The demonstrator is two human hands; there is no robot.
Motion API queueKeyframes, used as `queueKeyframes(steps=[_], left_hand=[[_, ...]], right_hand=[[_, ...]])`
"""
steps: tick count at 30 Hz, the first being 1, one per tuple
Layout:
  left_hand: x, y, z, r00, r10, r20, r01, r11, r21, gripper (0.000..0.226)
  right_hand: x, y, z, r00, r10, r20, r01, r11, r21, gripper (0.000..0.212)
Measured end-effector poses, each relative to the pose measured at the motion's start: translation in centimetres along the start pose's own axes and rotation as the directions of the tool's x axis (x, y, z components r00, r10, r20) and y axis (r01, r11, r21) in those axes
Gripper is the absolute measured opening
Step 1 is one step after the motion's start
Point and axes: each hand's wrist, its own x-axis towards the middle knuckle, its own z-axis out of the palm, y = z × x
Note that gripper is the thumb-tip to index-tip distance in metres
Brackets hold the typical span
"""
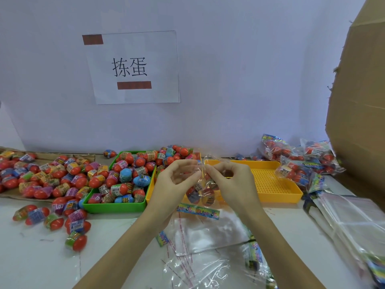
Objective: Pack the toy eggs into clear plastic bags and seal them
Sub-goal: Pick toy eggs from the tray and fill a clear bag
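Pinching the mouth of a clear plastic bag (203, 184) of toy eggs (201, 195) between left hand (174, 184) and right hand (231, 182), just above the yellow tray (277, 197), right of the green tray (116, 206).

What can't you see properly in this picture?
- Head view: how many eggs are in the held bag; both hands, left hand and right hand, and crinkled plastic blur them.
- The cardboard box is cut off by the right edge.
- Egg label print in the green tray is too small to read.
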Motion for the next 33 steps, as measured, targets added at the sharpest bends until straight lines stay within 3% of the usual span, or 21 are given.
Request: queueKeyframes(steps=[2, 5, 8, 11, 13, 15, 18, 26, 33], left_hand=[[-0.1, 0.1, 0.1, 0.999, 0.043, 0.008, -0.043, 0.999, 0.005, 0.029], [-0.1, 0.0, 0.3, 0.989, 0.116, -0.09, -0.115, 0.993, 0.023, 0.016], [-0.1, -0.1, 0.3, 0.984, 0.092, -0.154, -0.099, 0.994, -0.037, 0.009], [0.0, -0.1, 0.0, 0.984, 0.058, -0.17, -0.067, 0.997, -0.045, 0.009], [0.0, -0.1, -0.1, 0.987, 0.027, -0.156, -0.038, 0.997, -0.064, 0.01], [0.0, -0.1, 0.0, 0.989, 0.011, -0.145, -0.023, 0.996, -0.082, 0.011], [-0.2, 0.0, 0.3, 0.991, 0.027, -0.13, -0.037, 0.996, -0.076, 0.012], [-0.3, 0.0, 0.3, 0.994, 0.084, -0.069, -0.088, 0.994, -0.061, 0.016], [-0.2, 0.1, 0.1, 0.974, 0.224, -0.029, -0.214, 0.955, 0.207, 0.019]], right_hand=[[0.0, -0.1, -0.1, 1.0, -0.019, 0.02, 0.02, 0.999, -0.041, 0.025], [-0.1, -0.1, -0.1, 0.998, -0.028, 0.059, 0.035, 0.993, -0.116, 0.024], [-0.1, -0.1, 0.0, 0.996, 0.0, 0.091, 0.005, 0.998, -0.055, 0.017], [-0.2, -0.1, 0.4, 0.998, 0.004, 0.066, -0.005, 1.0, 0.014, 0.054], [-0.3, -0.2, 0.6, 0.985, -0.167, -0.048, 0.164, 0.984, -0.065, 0.056], [-0.2, -0.1, 0.6, 0.893, -0.434, -0.123, 0.396, 0.885, -0.243, 0.036], [-0.4, 0.3, 0.8, 0.785, -0.616, -0.064, 0.538, 0.729, -0.423, 0.014], [-0.5, 0.6, 1.1, 0.795, -0.605, -0.032, 0.506, 0.692, -0.514, 0.018], [-0.2, 1.0, 0.7, 0.802, -0.597, -0.015, 0.518, 0.708, -0.481, 0.016]])
